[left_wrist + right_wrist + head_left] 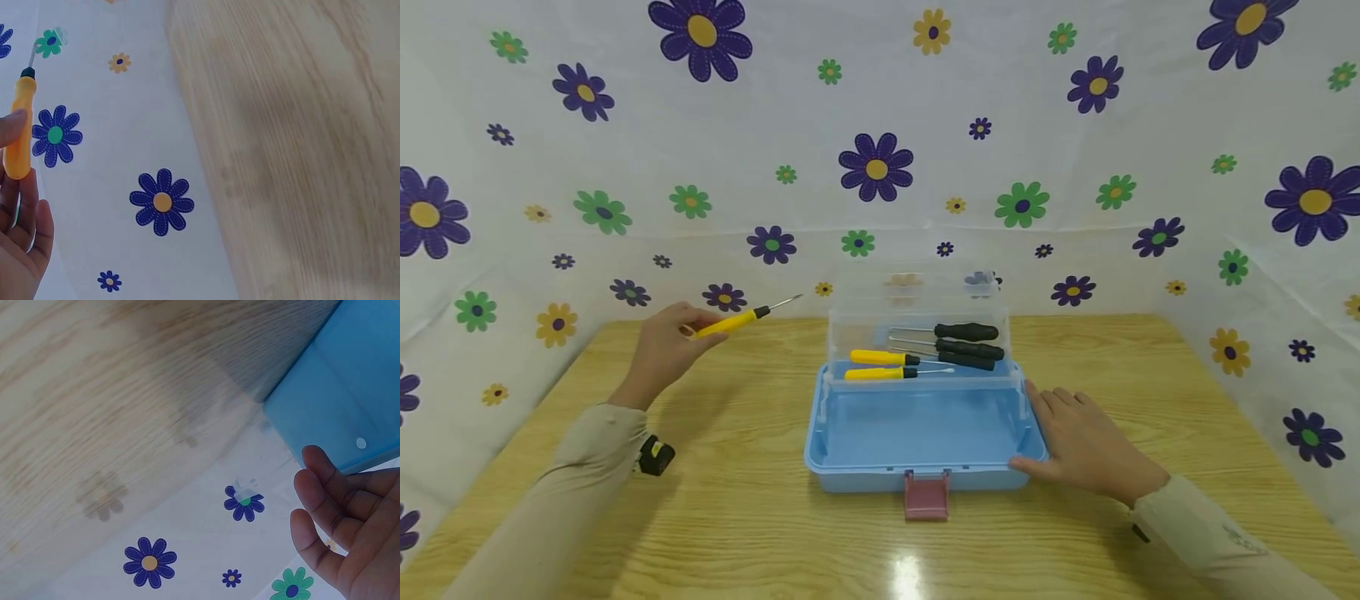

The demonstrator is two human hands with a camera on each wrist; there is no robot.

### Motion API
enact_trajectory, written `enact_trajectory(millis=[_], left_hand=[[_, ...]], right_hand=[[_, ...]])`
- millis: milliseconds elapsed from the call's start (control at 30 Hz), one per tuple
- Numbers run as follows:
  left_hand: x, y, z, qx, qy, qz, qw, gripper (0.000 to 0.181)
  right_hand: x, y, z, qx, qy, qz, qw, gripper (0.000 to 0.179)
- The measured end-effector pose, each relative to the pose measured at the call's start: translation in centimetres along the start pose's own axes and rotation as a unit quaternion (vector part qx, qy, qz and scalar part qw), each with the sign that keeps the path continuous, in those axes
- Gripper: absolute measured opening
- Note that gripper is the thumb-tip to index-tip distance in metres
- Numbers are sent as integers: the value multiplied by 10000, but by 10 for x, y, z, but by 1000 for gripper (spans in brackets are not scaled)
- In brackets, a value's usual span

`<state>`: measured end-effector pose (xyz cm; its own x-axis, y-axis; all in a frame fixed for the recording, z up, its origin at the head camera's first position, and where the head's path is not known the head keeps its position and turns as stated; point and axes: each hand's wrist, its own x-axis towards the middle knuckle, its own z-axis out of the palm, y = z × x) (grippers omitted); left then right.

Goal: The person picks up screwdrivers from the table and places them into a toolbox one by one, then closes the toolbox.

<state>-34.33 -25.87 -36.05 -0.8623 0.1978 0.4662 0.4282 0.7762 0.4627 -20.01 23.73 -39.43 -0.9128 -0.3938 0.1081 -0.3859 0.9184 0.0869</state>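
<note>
My left hand holds a yellow-handled screwdriver up over the left side of the table. Thumb and fingers pinch its handle, and its thin metal shaft points right and slightly upward. In the left wrist view, the yellow handle stands between thumb and fingers. At the right side of an opened blue toolbox is my right hand, its thumb at the front rim and its fingers along the side. The right wrist view shows loosely bent fingers beside the blue wall.
A clear tray at the toolbox's back holds two yellow screwdrivers and three black-handled tools. Behind it rises the translucent lid. A pink latch hangs at the front. Flowered cloth encloses the wooden table.
</note>
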Motion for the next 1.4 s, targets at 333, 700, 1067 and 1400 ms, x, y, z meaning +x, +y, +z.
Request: enact_trajectory(millis=[333,700,1067,1400], left_hand=[[7,25,4,-210,47,146,9997,22],[10,48,5,-299,-1,303,9991,22],[11,67,12,-432,-257,394,9980,21],[18,82,19,-319,-682,611,9953,19]], right_hand=[[-2,2,-5,-45,-62,79,9999,103],[-1,1,-5,-124,-3,53,9999,103],[-1,-1,-4,-116,22,31,9999,104],[1,-1,-3,-115,30,16,9999,104]])
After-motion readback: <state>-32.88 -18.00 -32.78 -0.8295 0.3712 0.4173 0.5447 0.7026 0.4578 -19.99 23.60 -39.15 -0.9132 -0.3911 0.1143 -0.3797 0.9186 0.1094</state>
